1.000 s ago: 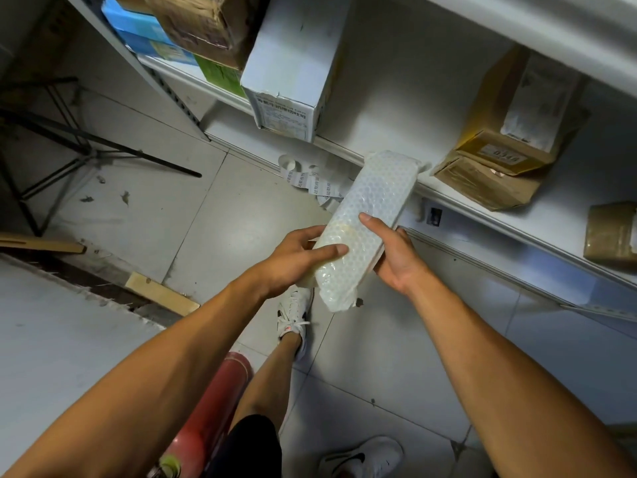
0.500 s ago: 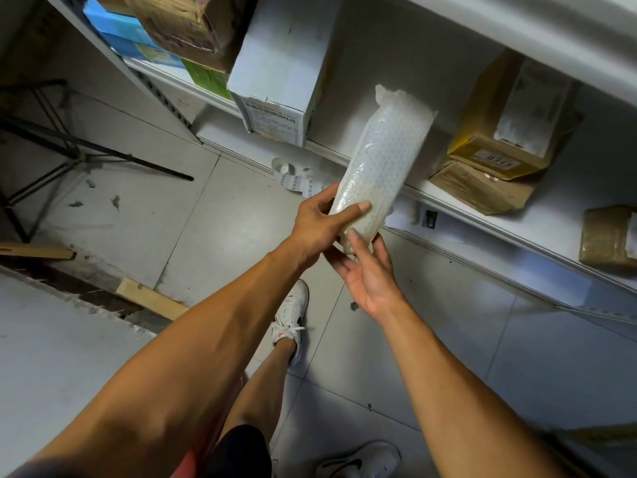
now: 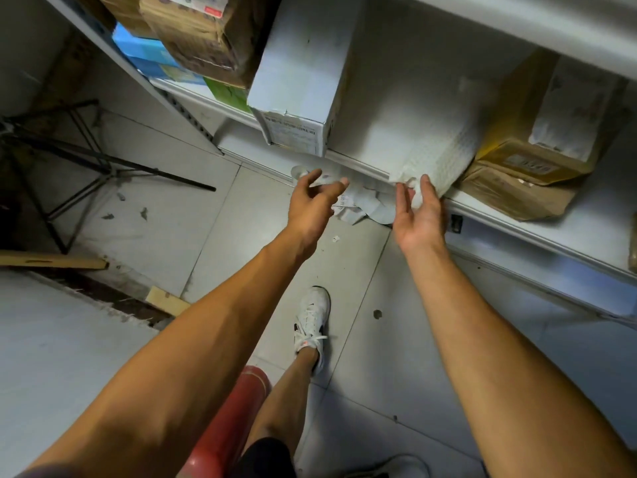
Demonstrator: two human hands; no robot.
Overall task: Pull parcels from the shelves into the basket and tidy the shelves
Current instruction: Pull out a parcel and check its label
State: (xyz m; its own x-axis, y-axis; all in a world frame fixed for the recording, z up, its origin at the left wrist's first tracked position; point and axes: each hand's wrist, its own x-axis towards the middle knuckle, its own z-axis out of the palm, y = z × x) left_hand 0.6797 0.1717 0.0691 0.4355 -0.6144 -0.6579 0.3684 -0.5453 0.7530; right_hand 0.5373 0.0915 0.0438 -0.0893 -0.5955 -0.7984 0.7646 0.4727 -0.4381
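A long bubble-wrap parcel (image 3: 441,157) lies on the white shelf (image 3: 510,226), between a white carton (image 3: 300,81) and a yellow-brown parcel (image 3: 537,132). Its near end sticks out over the shelf's front edge. My right hand (image 3: 418,215) is at that end, palm up, thumb and fingertips touching the wrap with the fingers apart. My left hand (image 3: 312,201) hovers left of it in front of the shelf edge, fingers loosely spread and holding nothing. No basket is in view.
A flat brown parcel (image 3: 517,198) lies under the yellow one. Taped brown and blue boxes (image 3: 193,39) fill the shelf's left end. Paper label strips (image 3: 365,205) litter the floor below. A black tripod (image 3: 103,163) stands at left, a red cylinder (image 3: 238,415) by my leg.
The bubble-wrap parcel went from both hands in front of the shelf up and onto it. My left hand has let go and drawn back; my right hand stays at the parcel's near end.
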